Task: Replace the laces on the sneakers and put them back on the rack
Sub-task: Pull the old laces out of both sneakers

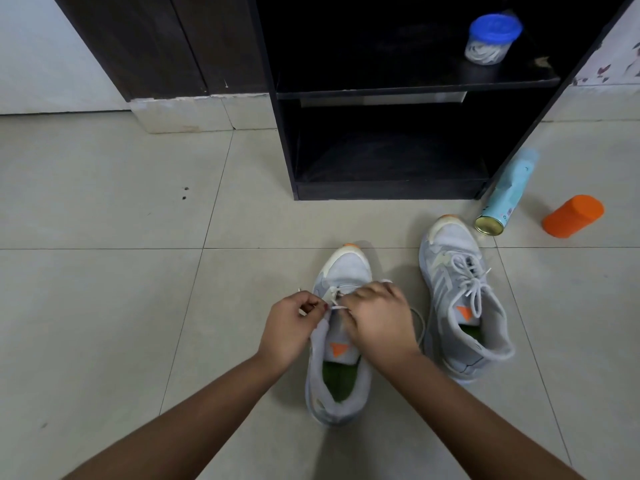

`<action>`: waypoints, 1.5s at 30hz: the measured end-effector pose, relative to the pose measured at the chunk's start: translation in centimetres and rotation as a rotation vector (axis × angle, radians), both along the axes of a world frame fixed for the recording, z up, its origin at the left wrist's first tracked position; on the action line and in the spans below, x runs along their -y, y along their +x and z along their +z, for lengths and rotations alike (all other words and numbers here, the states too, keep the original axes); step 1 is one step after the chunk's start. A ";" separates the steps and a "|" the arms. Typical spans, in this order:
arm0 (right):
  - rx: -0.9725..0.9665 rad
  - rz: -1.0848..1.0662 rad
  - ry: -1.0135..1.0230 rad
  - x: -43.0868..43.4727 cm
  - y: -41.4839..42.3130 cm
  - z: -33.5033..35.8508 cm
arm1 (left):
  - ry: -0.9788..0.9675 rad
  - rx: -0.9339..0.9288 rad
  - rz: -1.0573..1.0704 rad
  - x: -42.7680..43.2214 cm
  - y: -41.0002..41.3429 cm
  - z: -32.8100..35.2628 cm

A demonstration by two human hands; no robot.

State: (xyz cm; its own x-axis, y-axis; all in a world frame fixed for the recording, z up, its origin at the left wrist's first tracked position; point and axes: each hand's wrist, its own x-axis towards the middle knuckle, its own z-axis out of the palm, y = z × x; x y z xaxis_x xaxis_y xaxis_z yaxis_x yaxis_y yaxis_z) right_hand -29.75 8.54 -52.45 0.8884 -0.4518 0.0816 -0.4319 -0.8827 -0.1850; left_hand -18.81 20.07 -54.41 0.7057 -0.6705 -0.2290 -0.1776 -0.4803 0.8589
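Observation:
Two grey sneakers stand on the tiled floor in front of the black rack (pixel 381 190). The left sneaker (pixel 341 382) sits right under my hands, with a white lace (pixel 334 295) threaded through its lowest eyelets only. My left hand (pixel 292 329) pinches one lace end at the shoe's left side. My right hand (pixel 377 320) covers the tongue and grips the lace there; a loop of lace trails out to its right. The right sneaker (pixel 464 303) is fully laced and stands apart, untouched.
A clear jar with a blue lid (pixel 493 38) holding white laces stands on the rack's upper shelf. A light blue spray can (pixel 507 195) lies on the floor by the rack's right foot, with an orange cap (pixel 573 216) beyond it. A dark cabinet stands at the back left.

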 end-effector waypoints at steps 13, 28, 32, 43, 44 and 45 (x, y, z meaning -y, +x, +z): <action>0.593 -0.649 0.748 5.5 -2.8 0.1 | 0.017 -0.054 0.049 0.0 0.0 0.3; 0.019 -0.165 0.538 1.9 -0.5 -0.8 | 0.030 -0.010 0.011 0.2 -0.2 0.7; 0.139 -0.221 0.736 3.5 0.6 -1.1 | 0.031 0.000 0.004 0.0 -0.1 0.9; 0.159 -0.396 0.791 2.0 -3.9 1.3 | 0.097 0.766 -0.496 -0.2 0.3 3.3; 0.135 -0.355 0.762 1.0 -4.0 1.2 | 0.143 0.837 -0.523 0.4 0.0 3.5; 0.135 -0.325 0.737 0.3 -4.1 1.1 | 0.214 0.854 -0.538 1.1 -0.4 3.6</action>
